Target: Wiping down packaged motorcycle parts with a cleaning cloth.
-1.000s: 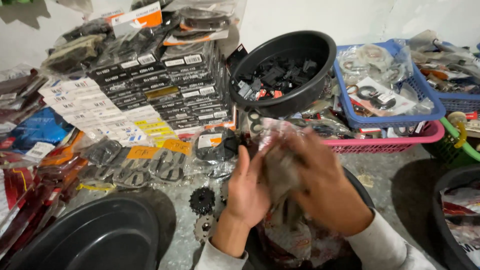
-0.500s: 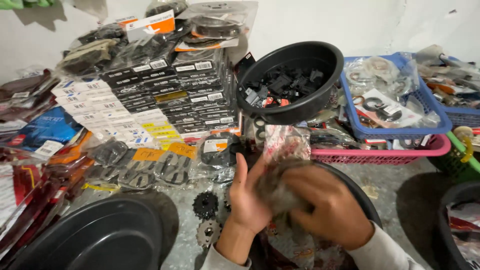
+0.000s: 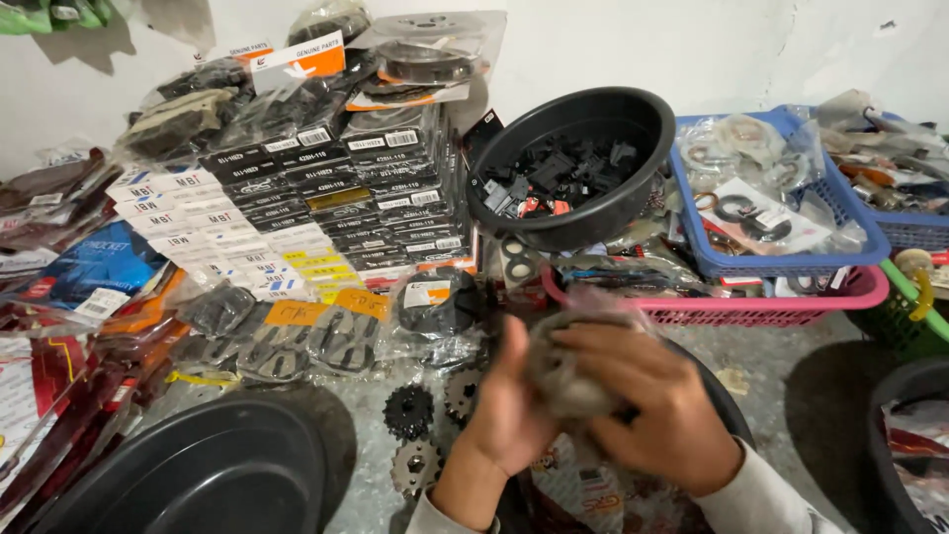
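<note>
Cluttered floor, sprockets beside hands

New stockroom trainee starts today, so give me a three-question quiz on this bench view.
1. True or false: both hands grip one blurred grey bundle.
2. The black bowl of small black parts leans against: A) blue basket B) green crate C) empty black basin
3. What lies on the table just left of the left hand?

Key: 1 true; 2 A; 3 sprockets.
</note>
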